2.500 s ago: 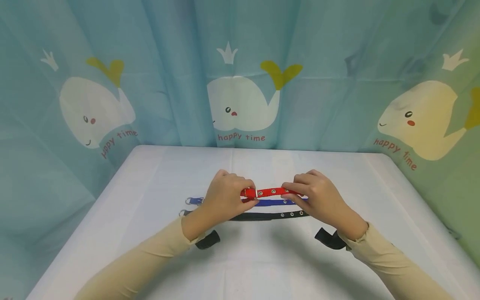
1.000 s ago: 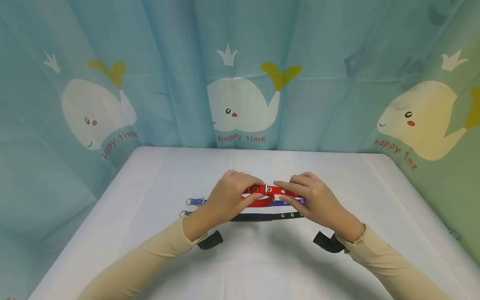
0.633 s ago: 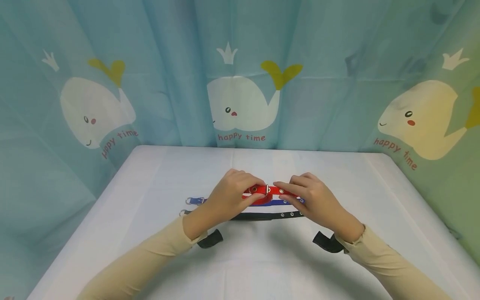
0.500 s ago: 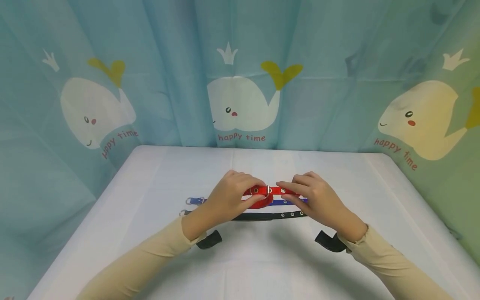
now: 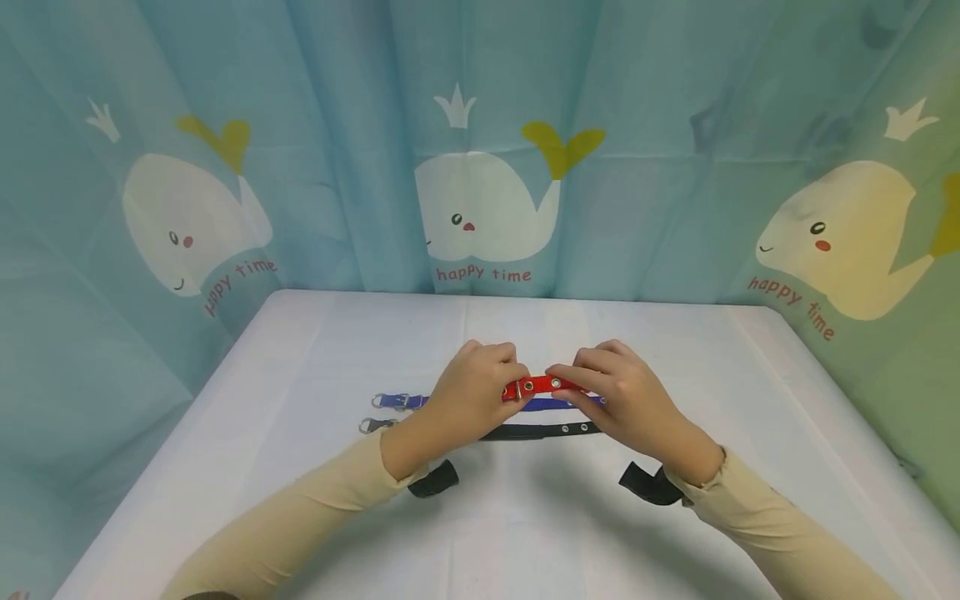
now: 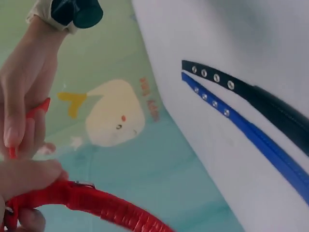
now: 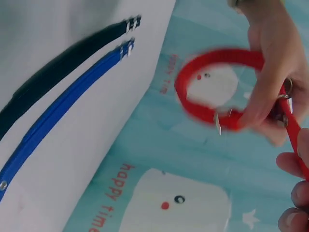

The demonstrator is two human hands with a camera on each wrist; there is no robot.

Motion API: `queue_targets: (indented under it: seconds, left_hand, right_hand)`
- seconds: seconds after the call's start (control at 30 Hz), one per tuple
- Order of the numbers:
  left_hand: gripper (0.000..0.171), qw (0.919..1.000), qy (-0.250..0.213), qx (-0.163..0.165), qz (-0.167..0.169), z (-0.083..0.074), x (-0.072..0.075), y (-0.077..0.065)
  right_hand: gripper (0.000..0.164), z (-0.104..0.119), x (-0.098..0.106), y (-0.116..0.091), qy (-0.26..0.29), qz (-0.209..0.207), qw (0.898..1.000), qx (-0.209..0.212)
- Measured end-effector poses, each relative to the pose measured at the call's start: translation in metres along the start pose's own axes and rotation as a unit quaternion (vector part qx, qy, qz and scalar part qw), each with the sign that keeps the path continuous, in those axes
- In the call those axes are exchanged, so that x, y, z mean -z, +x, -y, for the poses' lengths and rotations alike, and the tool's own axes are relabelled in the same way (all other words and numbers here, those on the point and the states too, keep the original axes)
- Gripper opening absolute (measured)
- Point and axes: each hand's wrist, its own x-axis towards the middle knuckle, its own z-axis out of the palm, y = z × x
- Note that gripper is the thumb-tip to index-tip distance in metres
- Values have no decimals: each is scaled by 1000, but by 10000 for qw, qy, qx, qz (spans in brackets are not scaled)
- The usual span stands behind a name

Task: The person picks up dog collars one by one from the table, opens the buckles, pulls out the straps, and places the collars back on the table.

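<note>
A red collar (image 5: pixel 542 384) with metal eyelets is held up between both hands above the table. My left hand (image 5: pixel 476 392) pinches it at the metal buckle (image 5: pixel 517 389), thumb and fingers curled round the strap. My right hand (image 5: pixel 633 400) pinches the strap's eyelet end between thumb and fingers. In the right wrist view, the collar's red loop (image 7: pixel 219 55) curves out from the left hand, slightly blurred. Whether the buckle's prong sits in an eyelet cannot be told.
On the white table (image 5: pixel 495 533) lie a blue collar (image 5: pixel 547 405) and a black collar (image 5: pixel 525 432), side by side and stretched straight. Their middles are partly hidden behind my left hand. A teal whale-print curtain (image 5: pixel 345 167) hangs behind the table.
My left hand has shifted right and closed further over the buckle, which has moved slightly left. The red loop seen below the strap earlier is hidden now in the head view.
</note>
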Motion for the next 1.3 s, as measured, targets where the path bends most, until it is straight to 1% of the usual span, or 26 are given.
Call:
queue_targets:
  seconds: [0.1,0.17,0.27,0.37,0.47,0.5,0.53,0.6,0.63,0.67,0.73,0.77,0.83,0.9,0.97,1.0,1.07,1.1,1.13,1.17,1.2,1.23,1.3]
  left_hand:
    - [24,9999,-97,-60,45,-2,1,1]
    - [23,9999,-108,16,18,-2,0,0]
    - [22,9998,58,164,-57,-1,0,-2]
    - [19,9994,228,246,-32,-1,0,-3]
    - [18,9994,229,208,163,-5,1,-1]
    - [19,9994,163,167,244,-6,2,1]
    - [20,9994,78,126,321,-7,2,2]
    - [31,9989,-158,143,421,-9,2,4]
    - [38,9984,-291,196,447,-10,3,4]
    - [43,9976,-440,261,474,-9,4,4]
    - [49,9943,-753,565,498,-8,5,2]
    - [50,9921,-885,742,482,-8,6,1]
    - [41,9884,-1047,1004,450,-5,8,-2]
    - [33,9867,-1082,1150,390,-3,9,-5]
    - [31,9885,-1022,1071,302,-2,9,-6]
    - [32,9901,-972,972,289,-1,9,-6]
    - [33,9930,-937,673,264,-2,7,-5]
    - [33,9942,-908,513,271,-2,6,-4]
    - [33,9949,-894,386,275,-2,5,-3]
    - [32,9952,-881,313,291,-3,5,-3]
    - [32,9954,-857,296,301,-3,5,-3]
    - [32,9954,-851,321,290,-3,5,-2]
    - [33,9951,-798,504,277,-2,8,-3]
  right_hand:
    - [41,1,-1,3,-68,33,9999,99]
    - [36,0,0,4,-212,90,9997,98]
    - [30,-1,3,3,-385,173,9991,43]
    - [32,0,4,4,-366,128,9992,53]
    - [37,3,2,5,-219,-5,9996,174]
    - [35,3,0,6,-198,-44,9995,227]
    - [29,4,-1,6,-203,-70,9994,271]
    - [16,5,-2,5,-291,-25,9992,260]
    - [16,4,-2,5,-365,49,9991,209]
    - [21,4,-2,3,-427,145,9989,127]
    - [31,2,1,0,-522,376,9979,-111]
    - [31,1,3,-2,-533,505,9970,-258]
    - [30,-1,7,-7,-518,708,9946,-549]
    - [40,-2,11,-10,-462,818,9924,-789]
    - [50,-3,13,-12,-348,807,9921,-894]
    - [47,-3,13,-11,-297,788,9925,-881]
    - [31,-1,10,-10,-190,761,9940,-759]
    - [27,0,9,-9,-155,751,9948,-677]
    - [28,1,8,-8,-130,750,9952,-611]
    - [35,1,7,-7,-127,774,9952,-580]
    - [39,2,7,-7,-172,814,9948,-586]
    - [39,1,7,-7,-213,846,9942,-632]
    - [34,-2,11,-8,-296,918,9922,-789]
